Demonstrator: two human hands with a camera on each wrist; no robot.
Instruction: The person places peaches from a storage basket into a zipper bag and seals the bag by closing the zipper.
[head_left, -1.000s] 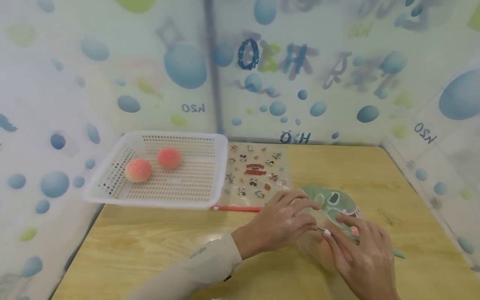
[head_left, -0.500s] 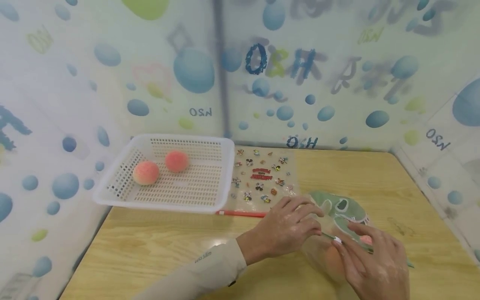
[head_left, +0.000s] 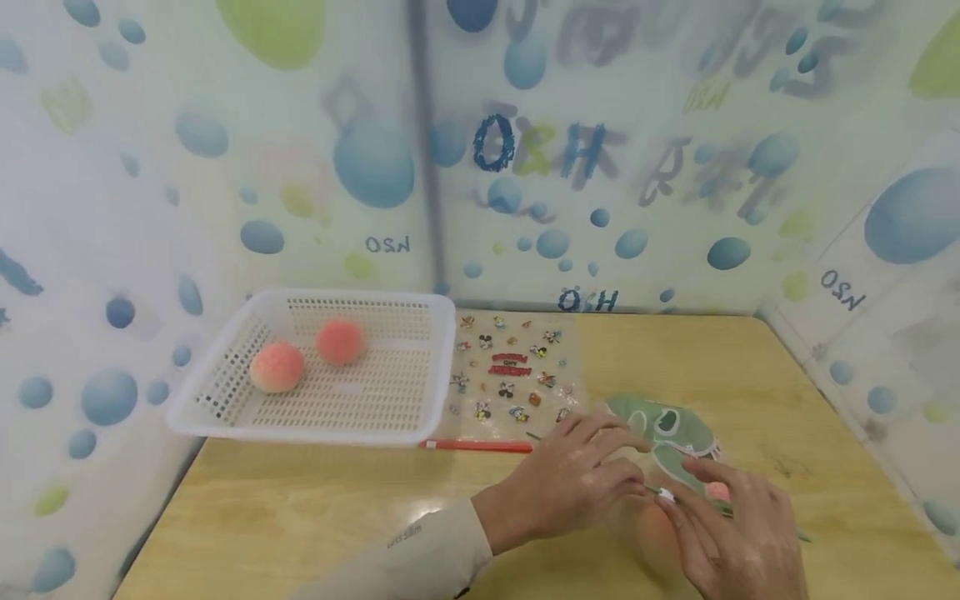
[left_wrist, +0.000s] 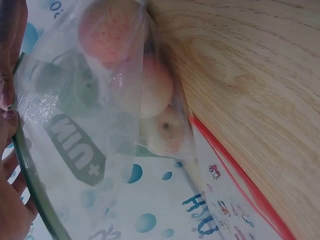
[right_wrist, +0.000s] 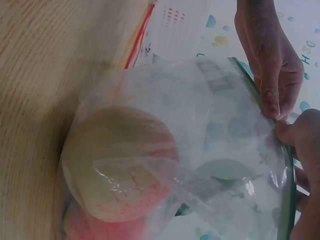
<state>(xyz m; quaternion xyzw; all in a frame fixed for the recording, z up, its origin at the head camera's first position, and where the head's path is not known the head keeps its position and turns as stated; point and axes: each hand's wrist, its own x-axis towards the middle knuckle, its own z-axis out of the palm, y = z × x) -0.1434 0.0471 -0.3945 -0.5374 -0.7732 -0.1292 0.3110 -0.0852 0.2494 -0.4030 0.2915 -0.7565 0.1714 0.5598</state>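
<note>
A clear zip bag (head_left: 678, 425) with green print, a green zip strip (left_wrist: 35, 185) and a white slider (head_left: 664, 495) stands tipped up near the table's front right. Several peaches show through its film, among them one large peach (right_wrist: 120, 165) in the right wrist view and another peach (left_wrist: 111, 32) in the left wrist view. My left hand (head_left: 577, 479) pinches the zip strip just left of the slider. On the other side, my right hand (head_left: 738, 529) pinches the slider and strip between thumb and finger. The fingertips of both hands nearly meet.
A white plastic basket (head_left: 438, 367) at the back left holds two peaches (head_left: 277, 367). Between it and the hands lies a flat cartoon-print bag (head_left: 517, 375) with a red zip strip (head_left: 480, 446). Bubble-patterned walls enclose the wooden table (head_left: 322, 500).
The head view has shifted a little. My right hand and the slider are slightly farther right along the strip. A strip end now shows behind my left hand. The basket's contents look unchanged.
</note>
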